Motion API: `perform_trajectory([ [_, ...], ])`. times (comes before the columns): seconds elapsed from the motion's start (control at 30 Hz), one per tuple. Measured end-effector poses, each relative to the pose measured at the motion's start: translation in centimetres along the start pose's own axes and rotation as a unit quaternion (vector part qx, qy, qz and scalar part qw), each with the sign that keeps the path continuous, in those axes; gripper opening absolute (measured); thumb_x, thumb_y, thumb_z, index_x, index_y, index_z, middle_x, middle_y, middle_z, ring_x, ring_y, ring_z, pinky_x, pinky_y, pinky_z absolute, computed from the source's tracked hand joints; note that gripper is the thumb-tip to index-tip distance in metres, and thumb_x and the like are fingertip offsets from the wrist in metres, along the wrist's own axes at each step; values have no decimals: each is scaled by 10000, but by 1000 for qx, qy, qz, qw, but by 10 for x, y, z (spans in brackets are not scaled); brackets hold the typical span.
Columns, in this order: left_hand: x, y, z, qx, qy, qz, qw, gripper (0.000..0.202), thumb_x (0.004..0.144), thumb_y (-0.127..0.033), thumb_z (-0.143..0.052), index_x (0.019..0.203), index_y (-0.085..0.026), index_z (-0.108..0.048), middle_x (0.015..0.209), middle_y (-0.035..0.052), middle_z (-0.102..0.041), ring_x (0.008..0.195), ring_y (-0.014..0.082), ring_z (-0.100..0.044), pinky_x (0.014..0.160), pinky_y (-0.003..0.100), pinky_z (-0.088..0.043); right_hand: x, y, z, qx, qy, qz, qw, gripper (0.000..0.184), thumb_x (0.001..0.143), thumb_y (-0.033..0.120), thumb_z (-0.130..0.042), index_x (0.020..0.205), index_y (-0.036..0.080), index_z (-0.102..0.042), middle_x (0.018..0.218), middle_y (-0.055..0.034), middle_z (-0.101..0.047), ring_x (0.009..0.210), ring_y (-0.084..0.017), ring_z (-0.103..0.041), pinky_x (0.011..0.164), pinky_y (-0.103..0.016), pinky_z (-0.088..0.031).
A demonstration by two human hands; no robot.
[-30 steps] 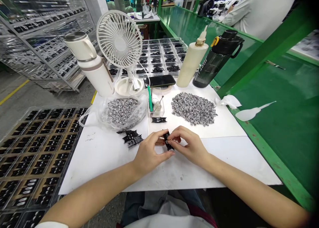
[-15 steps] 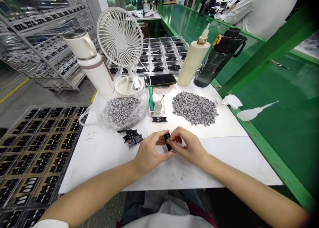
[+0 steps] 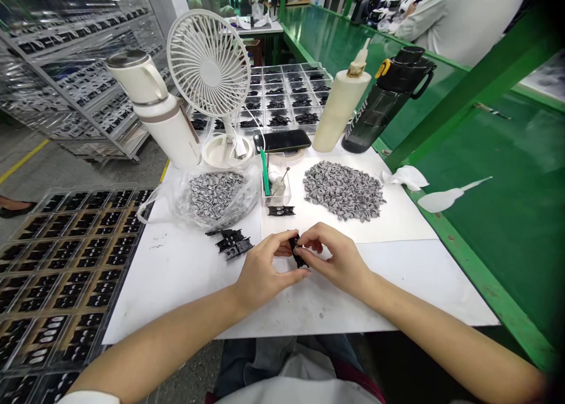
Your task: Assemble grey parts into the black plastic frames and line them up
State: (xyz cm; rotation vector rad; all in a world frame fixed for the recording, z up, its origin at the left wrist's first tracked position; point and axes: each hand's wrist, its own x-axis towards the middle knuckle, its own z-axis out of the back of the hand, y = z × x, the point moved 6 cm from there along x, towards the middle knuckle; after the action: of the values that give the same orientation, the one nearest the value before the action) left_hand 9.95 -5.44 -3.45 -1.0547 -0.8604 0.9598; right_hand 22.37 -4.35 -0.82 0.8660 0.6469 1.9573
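Observation:
My left hand (image 3: 265, 269) and my right hand (image 3: 335, 260) meet over the white work sheet (image 3: 176, 286), both pinching a small black plastic part (image 3: 298, 252) between fingers and thumbs. A few matching black parts (image 3: 233, 245) lie just left of my left hand. Another black part (image 3: 281, 211) sits above my hands, below a small clear box (image 3: 277, 186) holding a green-handled tool. A heap of small grey-and-white pieces (image 3: 343, 190) lies to the right, and more fill a clear plastic bag (image 3: 216, 195).
Behind the sheet stand a white fan (image 3: 209, 63), a white flask (image 3: 154, 107), a phone (image 3: 282, 140), a cream squeeze bottle (image 3: 342, 104) and a dark water bottle (image 3: 386, 101). Trays of black parts sit beyond and at lower left. Green benches run right; a co-worker sits far back.
My hands stay together on the black part, with only slight finger movement. The whole view has shifted a little as my head moved.

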Motion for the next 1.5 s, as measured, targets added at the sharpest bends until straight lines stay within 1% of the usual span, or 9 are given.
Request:
perform_trajectory([
  [0.37,0,-1,2,-3,-18,-4,1000,604,639,-333,-700,1174,-206,-451,1044,55,-588,911,178,-579,846,328,-491,-3,6,3,-41,-40,45,997,64,770,172,-560,821,201,-536,730,-25,-552,662,-132,-498,593,-275,-428],
  [0.63,0,-1,2,5,-15,-8,1000,601,635,-325,-703,1169,-203,-456,1022,54,-600,902,182,-586,838,334,-499,-2,0,-2,-5,-9,-14,1000,12,779,191,-533,774,196,-523,713,-19,-536,632,-127,-492,552,-265,-420],
  [0.8,1,0,1,2,-9,-8,1000,596,631,-295,-709,1164,-196,-461,1028,52,-598,899,178,-586,840,326,-498,-2,-2,-3,7,-10,-33,999,63,763,177,-533,782,192,-475,694,-4,-511,585,-108,-464,515,-244,-411],
  [0.87,1,0,0,-6,-6,-8,1000,594,632,-283,-710,1164,-196,-460,1034,51,-595,900,175,-585,844,323,-495,-2,0,-3,2,-10,-21,1000,95,749,154,-531,782,195,-451,683,4,-499,573,-103,-457,503,-234,-406],
  [1.0,0,-2,-2,-38,13,-11,999,583,649,-264,-697,1170,-200,-443,1072,62,-579,931,184,-576,858,336,-487,-2,8,-1,-3,-3,55,998,131,721,74,-491,739,201,-462,686,0,-519,605,-108,-482,523,-230,-413],
  [1.13,-1,-6,-5,-81,25,-17,996,578,673,-246,-674,1178,-220,-394,1004,53,-579,924,179,-571,845,341,-487,-5,12,5,22,-35,98,994,138,719,78,-517,748,208,-482,663,6,-520,601,-110,-491,521,-234,-410],
  [1.3,-4,-8,-6,-156,66,-11,985,595,694,-194,-644,1189,-250,-319,988,51,-547,908,161,-562,843,326,-464,-5,4,26,131,-95,58,985,84,765,163,-531,813,214,-483,711,-20,-490,644,-137,-482,561,-278,-422],
  [1.4,-7,-10,-7,-203,110,-16,973,576,692,-173,-640,1157,-264,-312,980,44,-537,895,154,-557,840,329,-449,1,4,26,173,13,52,983,196,812,294,-475,982,205,-517,900,-79,-513,823,-185,-495,679,-329,-438],
  [1.5,-9,-13,-8,-227,137,-34,964,543,697,-202,-632,1122,-263,-300,957,43,-530,881,164,-559,825,349,-449,3,10,20,173,129,73,974,246,817,302,-461,1030,198,-524,969,-88,-529,889,-196,-492,737,-341,-428],
])
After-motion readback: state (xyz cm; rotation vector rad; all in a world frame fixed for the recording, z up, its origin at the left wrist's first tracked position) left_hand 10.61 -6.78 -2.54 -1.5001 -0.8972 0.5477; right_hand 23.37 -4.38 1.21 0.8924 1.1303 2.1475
